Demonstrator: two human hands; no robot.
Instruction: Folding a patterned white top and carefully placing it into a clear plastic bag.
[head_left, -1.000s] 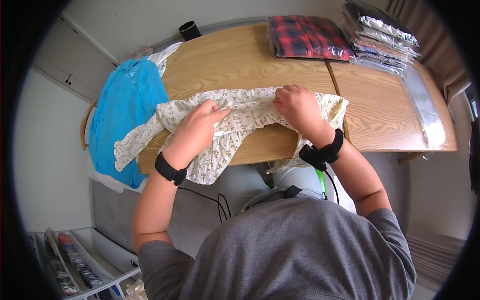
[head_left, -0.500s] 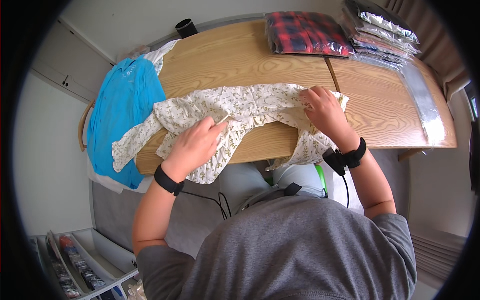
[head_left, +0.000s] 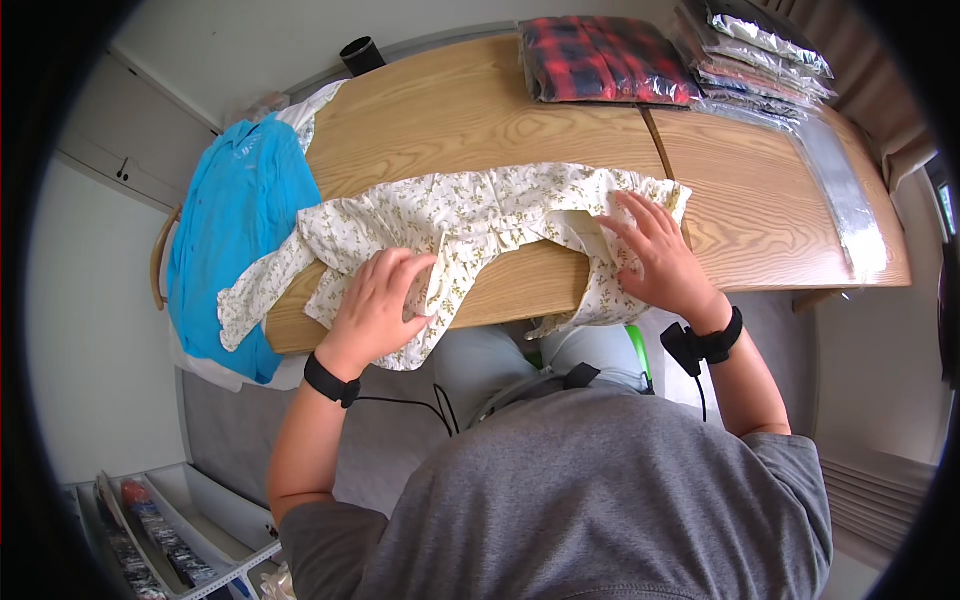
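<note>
A white garment with small olive-green floral sprigs point(head_left: 470, 200) lies spread along the near edge of the wooden table, one sleeve stretching left and parts of it hanging over the edge. Over its left front, my left hand point(head_left: 372, 305) is open, thumb apart from the bent fingers, beside an upturned fabric edge. My right hand point(head_left: 660, 255) is also open, its fingers spread above the garment's right part; whether the fingertips touch the cloth I cannot tell. Neither hand grips anything.
A bright blue shirt point(head_left: 235, 240) drapes over the chair at left. On the wooden table point(head_left: 430, 110) lie a bagged red-and-black plaid garment point(head_left: 605, 62), a stack of bagged clothes point(head_left: 755, 65) and clear plastic sleeves point(head_left: 845, 205). A black cylindrical container point(head_left: 362, 55) stands beyond. Divided bins point(head_left: 200, 520) sit lower left.
Both hands have loosened from the cloth and opened. My left hand has drawn slightly left and nearer to me; my right fingers have spread and lowered. The garment's front edges lie further apart.
</note>
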